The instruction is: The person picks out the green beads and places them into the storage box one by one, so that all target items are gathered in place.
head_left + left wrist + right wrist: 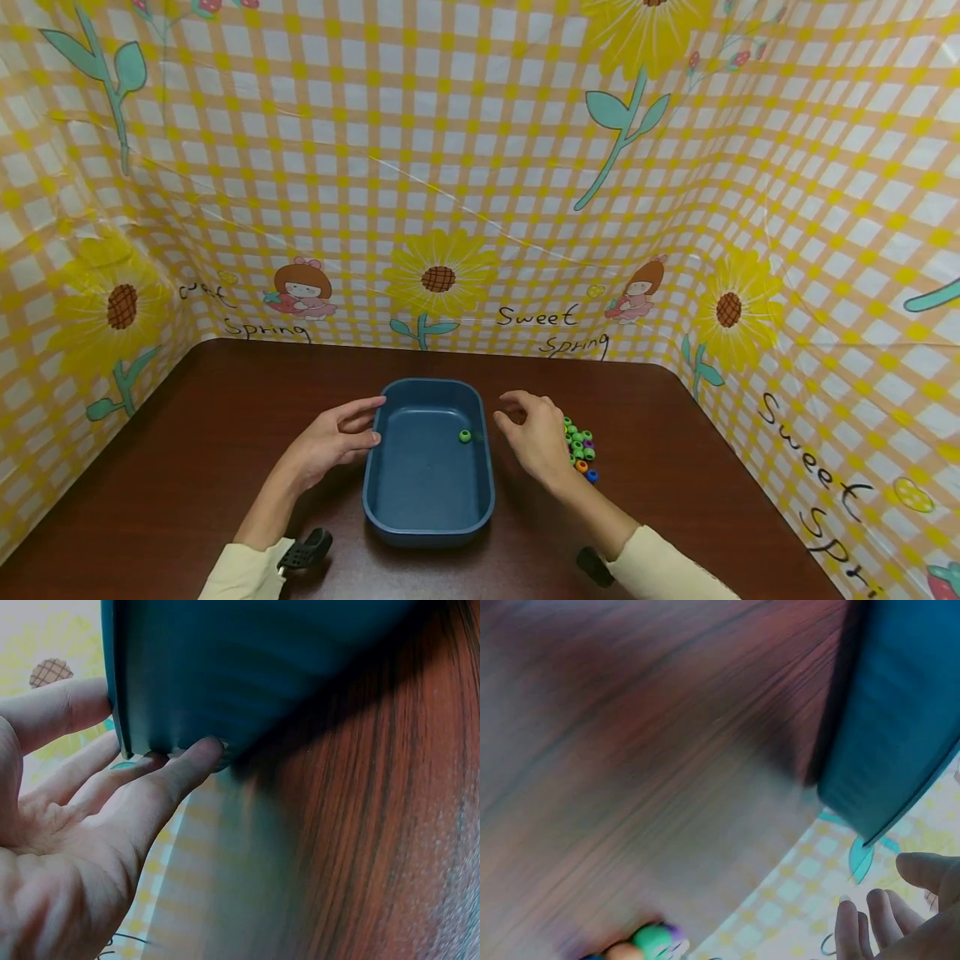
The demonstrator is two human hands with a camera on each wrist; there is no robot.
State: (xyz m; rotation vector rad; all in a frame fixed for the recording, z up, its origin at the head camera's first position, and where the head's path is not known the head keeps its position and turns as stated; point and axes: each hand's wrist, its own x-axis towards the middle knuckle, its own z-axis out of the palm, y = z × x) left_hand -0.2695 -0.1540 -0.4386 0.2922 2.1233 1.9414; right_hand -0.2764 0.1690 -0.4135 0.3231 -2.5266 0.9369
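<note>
A blue rectangular tub stands on the table, with one green bead lying inside toward its right wall. My left hand rests against the tub's left side, thumb and fingertips at the rim; the left wrist view has its fingers stretched along the outer wall. Between the tub and a small pile of beads, my right hand hovers with fingers loosely bent and nothing visible in them. That hand partly hides the pile, which is mostly green with some orange, blue and purple.
The dark brown wooden table is walled at the back and both sides by a yellow checked sheet with sunflowers. A black strap sits by the left wrist, another black piece by the right.
</note>
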